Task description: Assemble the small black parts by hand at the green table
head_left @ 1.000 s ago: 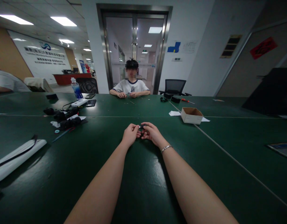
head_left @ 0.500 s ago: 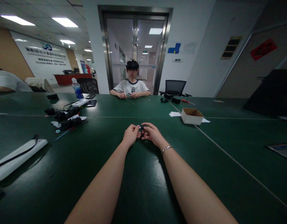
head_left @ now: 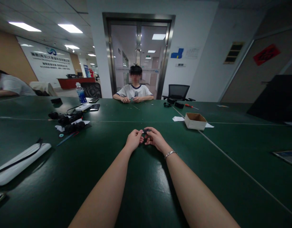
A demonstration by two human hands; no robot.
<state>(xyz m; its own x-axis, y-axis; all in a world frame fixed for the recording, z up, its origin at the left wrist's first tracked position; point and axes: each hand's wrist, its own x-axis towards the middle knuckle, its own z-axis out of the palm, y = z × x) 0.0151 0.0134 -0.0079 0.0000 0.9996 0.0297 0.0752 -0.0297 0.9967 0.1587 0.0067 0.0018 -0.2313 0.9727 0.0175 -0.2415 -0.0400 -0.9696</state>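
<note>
Out over the green table [head_left: 146, 196], my two hands meet around a small dark object [head_left: 146, 131] with a bright, metal-looking end. Its exact kind is too small to make out. My left hand [head_left: 134, 139] is closed, thumb and forefinger pinching the bright end. On the other side, my right hand [head_left: 155, 139] grips the dark body between thumb and fingers, with the lower fingers curled beneath. My fingers hide part of the object. A silver bracelet [head_left: 171, 154] circles my right wrist.
An open cardboard box [head_left: 195, 122] stands to the right on white paper. A red screwdriver [head_left: 191, 106] lies behind it. Black gear [head_left: 72, 122], a bottle [head_left: 81, 93] and a white case [head_left: 22, 163] are at the left. Across the table sits a person [head_left: 135, 90].
The camera view has tilted up slightly, so the scene sits lower. The dark object shows a little more between my fingers; both hands keep their grip.
</note>
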